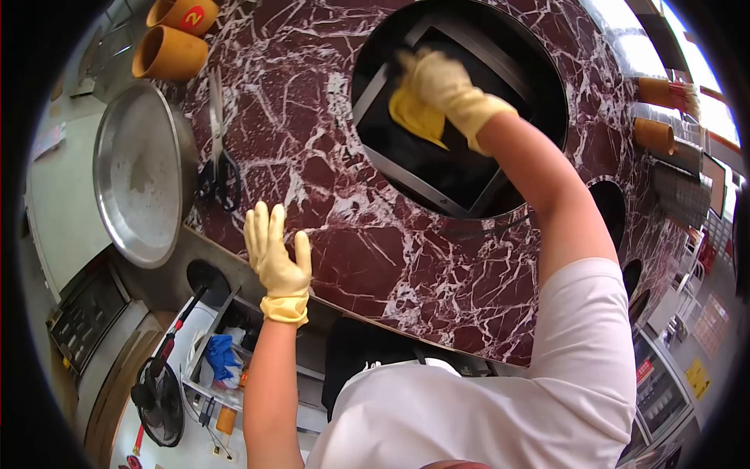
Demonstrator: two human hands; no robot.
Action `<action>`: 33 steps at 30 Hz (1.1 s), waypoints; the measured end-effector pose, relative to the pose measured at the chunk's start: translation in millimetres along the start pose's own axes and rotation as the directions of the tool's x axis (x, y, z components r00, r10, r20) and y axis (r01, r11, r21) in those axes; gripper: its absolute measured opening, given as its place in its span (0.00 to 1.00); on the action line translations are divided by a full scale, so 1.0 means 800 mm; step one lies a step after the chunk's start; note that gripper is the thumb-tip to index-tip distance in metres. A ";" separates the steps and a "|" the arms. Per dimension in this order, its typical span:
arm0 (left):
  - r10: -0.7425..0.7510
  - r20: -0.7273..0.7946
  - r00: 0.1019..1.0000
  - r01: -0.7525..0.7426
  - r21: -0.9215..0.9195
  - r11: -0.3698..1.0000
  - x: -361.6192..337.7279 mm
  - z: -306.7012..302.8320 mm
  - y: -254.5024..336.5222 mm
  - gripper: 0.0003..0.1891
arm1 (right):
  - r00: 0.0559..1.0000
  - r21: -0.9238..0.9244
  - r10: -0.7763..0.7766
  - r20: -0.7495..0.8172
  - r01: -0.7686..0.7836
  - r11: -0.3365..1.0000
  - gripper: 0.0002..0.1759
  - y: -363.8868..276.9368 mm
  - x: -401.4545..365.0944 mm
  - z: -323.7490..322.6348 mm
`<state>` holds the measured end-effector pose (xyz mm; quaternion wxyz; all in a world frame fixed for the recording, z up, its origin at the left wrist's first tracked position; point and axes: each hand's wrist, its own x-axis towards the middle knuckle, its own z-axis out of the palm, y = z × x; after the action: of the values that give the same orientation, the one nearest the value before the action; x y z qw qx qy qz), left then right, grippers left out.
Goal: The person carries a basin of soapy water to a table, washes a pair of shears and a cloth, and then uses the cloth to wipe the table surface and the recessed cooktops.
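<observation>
My right hand point(441, 82), in a pale yellow rubber glove, is closed on a yellow cloth point(418, 115). The cloth lies against the black, metal-framed cooktop point(461, 168) set in a round recess in the counter. The fingertips of this hand are smeared by motion. My left hand point(277, 254), gloved the same way, is at the counter's front edge with fingers stretched out and nothing in it. Beyond its fingertips lie black-handled scissors point(219, 156), and to the upper left of it is a round steel pan point(141, 180).
Brown cups point(169, 53) stand at the upper left of the marbled counter point(312, 148). More brown holders point(654, 136) are at the right, one with thin sticks in it. A black fan point(160, 399) and a shelf point(223, 344) with a blue bag sit below the front edge.
</observation>
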<state>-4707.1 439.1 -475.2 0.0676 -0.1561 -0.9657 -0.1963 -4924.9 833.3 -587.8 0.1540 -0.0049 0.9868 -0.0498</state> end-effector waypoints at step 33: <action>0.375 0.098 0.922 -0.387 0.189 0.903 0.004 0.024 -0.063 0.34 | 0.434 0.051 0.883 0.181 0.892 -0.449 0.16 -0.321 -0.894 0.040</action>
<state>-4728.4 403.6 -510.6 0.0917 -0.3397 -0.9331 -0.0743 -4235.2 592.5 -375.9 0.5127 -0.2459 -0.0134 0.8225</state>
